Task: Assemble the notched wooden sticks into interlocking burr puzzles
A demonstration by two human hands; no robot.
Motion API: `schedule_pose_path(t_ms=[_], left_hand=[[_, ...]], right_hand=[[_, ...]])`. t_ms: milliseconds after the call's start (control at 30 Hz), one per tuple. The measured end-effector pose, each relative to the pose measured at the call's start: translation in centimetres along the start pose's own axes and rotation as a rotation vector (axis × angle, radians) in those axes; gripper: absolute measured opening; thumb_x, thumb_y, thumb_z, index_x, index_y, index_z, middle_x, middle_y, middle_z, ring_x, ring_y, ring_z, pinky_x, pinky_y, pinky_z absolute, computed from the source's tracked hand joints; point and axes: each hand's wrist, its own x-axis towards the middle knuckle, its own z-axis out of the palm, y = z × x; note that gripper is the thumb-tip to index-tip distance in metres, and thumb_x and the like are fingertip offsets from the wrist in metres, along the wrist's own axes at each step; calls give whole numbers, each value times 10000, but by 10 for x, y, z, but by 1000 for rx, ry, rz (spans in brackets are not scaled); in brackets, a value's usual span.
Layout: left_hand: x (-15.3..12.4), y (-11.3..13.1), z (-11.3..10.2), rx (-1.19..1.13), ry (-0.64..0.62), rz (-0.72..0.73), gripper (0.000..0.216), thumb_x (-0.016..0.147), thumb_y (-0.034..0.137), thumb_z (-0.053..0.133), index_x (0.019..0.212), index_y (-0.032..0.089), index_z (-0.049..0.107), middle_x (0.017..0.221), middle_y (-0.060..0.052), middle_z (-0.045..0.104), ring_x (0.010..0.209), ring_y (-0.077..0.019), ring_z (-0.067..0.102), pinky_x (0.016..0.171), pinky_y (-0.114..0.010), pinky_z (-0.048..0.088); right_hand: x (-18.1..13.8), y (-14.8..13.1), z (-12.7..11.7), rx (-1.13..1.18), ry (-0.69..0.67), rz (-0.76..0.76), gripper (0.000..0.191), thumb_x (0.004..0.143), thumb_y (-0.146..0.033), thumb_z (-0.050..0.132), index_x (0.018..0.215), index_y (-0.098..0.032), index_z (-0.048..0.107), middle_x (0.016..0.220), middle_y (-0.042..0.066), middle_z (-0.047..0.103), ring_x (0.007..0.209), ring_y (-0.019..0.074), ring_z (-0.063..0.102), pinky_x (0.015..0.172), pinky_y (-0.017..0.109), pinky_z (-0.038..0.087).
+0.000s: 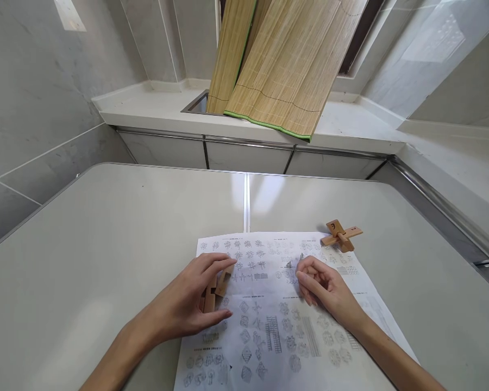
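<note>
A person's left hand [195, 304] closes over a small wooden interlocking puzzle [217, 288] at the left edge of a printed instruction sheet [277, 326], thumb below and fingers curled across the top, so that only the notched ends of the blocks show between them. The puzzle sits on the paper, which lies flat on a pale grey counter [106, 244] with a seam running down its middle.

Across the sheet, rows of small diagrams of assembled and dismantled puzzles fill the page. The print is too fine to read.

The right hand [326, 290] rests on the middle of the sheet, its fingers loosely curled with nothing visibly held in its grip; the fingertips lie near a small dark mark on the paper that cannot be made out.

Further right, at the sheet's top corner, a second wooden cross-shaped puzzle [341, 234] stands untouched, well apart from both hands.

Behind the counter, rolled bamboo mats [277, 65] lean against a tiled wall above a white ledge and a partly covered sink.

Handling the held puzzle well appears to call for a steady left-hand grip that keeps the blocks from sliding apart, with the notches turned into view, while the free right hand keeps the sheet flat and the matching diagram uncovered.
</note>
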Motion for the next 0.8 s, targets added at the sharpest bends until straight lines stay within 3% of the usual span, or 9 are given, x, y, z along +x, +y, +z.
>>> schedule_pose_path(t_ms=[267,433,633,800], left_hand=[[-21,-7,14,-38,56,-62,981,753,402,901,1578,392,371,1555,-115,443,1369,-376,512,1094,-535,534],[-26,-12,21,-3,120,-2,839,833,356,839,1544,363,393,1489,-107,513,1335,-342,528,1097,-510,522],[-17,-17,19,95,131,44,658,891,420,793,1458,318,474,1369,-100,638,1253,-323,597,1071,-498,521],[-5,-19,15,124,176,56,601,849,466,824,1366,288,574,1282,-89,699,1156,-302,655,1017,-467,544]], right_hand=[[0,0,1,-67,-20,5,339,1019,-544,617,894,-229,617,561,-42,545,526,140,453,564,283,381],[-2,0,2,-85,-19,3,345,1015,-553,617,887,-232,621,558,-43,535,535,146,458,575,287,385],[-1,-1,2,-93,-17,2,352,1011,-566,615,902,-231,627,560,-39,543,531,151,457,568,291,385],[0,-1,3,-89,-19,2,356,1011,-567,613,894,-231,624,555,-40,538,532,149,462,568,292,396]])
